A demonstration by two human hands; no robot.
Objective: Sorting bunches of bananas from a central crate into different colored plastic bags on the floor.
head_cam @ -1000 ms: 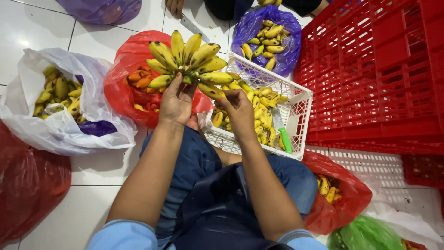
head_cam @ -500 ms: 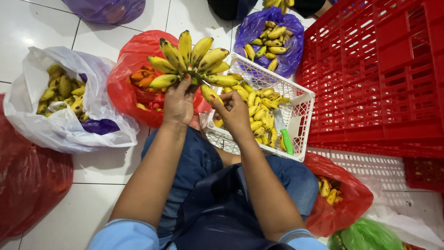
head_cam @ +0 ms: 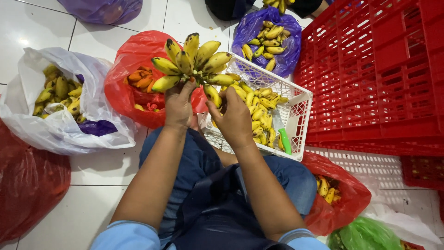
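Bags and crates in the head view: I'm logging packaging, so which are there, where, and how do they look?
White plastic bag: left, crumpled, green-yellow bananas.
Red bag: under the held bunch, orange pieces.
Purple bag: top centre, bananas.
White basket: centre, latticed.
Red crate: right, gridded.
No labels or screens.

A bunch of small yellow-green bananas (head_cam: 194,62) is held at twelve o'clock above a white plastic lattice basket (head_cam: 296,99); a translucent white plastic bag (head_cam: 60,129) is set at nine o'clock; a red plastic crate (head_cam: 384,69) is placed at two o'clock.
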